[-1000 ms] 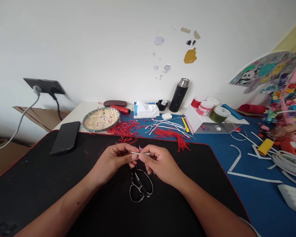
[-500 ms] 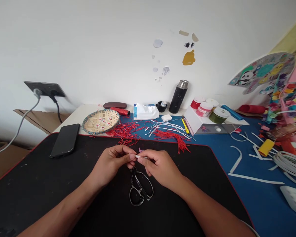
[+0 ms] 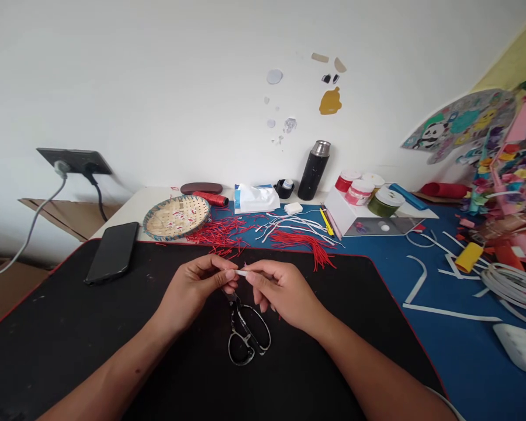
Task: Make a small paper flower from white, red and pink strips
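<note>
A short, thin white piece (image 3: 241, 272), too small to identify, spans the gap between my hands. My left hand (image 3: 201, 282) is closed, its thumb and forefinger pinching one end. The other end sits in the pinch of my right hand (image 3: 284, 289), which is closed as well. A bit of purple shows behind the right fingertips; what it belongs to is hidden. Just below the hands, black-handled scissors (image 3: 249, 333) lie on the black mat (image 3: 184, 374), their blades partly covered by my left fingers.
Behind the mat are a woven basket (image 3: 177, 217), red cords (image 3: 221, 231), white cords (image 3: 289, 225) and a black flask (image 3: 314, 171). A phone (image 3: 113, 251) lies at left. Paint jars (image 3: 359, 192) stand on a box at right, near paper strips (image 3: 453, 313) and coiled white cord (image 3: 512, 289).
The fingertips have drawn slightly apart, so more of the white piece shows. Less of the purple bit is visible. The whole view has shifted a little.
</note>
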Action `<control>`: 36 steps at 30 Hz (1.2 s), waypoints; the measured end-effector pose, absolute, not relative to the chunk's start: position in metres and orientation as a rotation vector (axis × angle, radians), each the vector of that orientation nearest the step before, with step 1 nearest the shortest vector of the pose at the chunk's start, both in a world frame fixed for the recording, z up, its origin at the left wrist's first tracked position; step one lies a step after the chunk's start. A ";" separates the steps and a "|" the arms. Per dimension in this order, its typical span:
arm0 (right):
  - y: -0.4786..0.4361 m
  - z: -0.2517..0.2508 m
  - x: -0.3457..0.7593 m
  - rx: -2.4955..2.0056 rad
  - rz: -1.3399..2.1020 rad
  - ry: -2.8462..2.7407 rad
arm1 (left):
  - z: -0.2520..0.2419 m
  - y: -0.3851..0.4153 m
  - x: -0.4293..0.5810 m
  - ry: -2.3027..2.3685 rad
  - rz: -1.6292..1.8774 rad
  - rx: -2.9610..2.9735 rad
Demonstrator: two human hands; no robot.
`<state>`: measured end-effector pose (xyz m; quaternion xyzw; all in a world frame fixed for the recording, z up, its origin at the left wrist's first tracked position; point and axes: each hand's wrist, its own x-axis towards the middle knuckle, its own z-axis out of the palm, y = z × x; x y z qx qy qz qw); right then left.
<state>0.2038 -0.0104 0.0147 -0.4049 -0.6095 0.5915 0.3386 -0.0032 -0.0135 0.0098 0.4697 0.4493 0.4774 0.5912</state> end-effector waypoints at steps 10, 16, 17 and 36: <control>-0.009 0.016 0.202 -1.072 1.631 -1.486 | 0.014 -0.020 0.003 1.107 1.116 1.213; -0.010 0.017 0.203 -1.103 1.534 -1.568 | 0.016 -0.019 0.005 1.070 1.041 1.214; -0.010 0.017 0.203 -1.100 1.515 -1.588 | 0.016 -0.019 0.005 1.069 1.029 1.228; -0.009 0.007 0.202 -1.124 1.404 -1.763 | 0.009 -0.016 0.005 1.119 1.100 1.077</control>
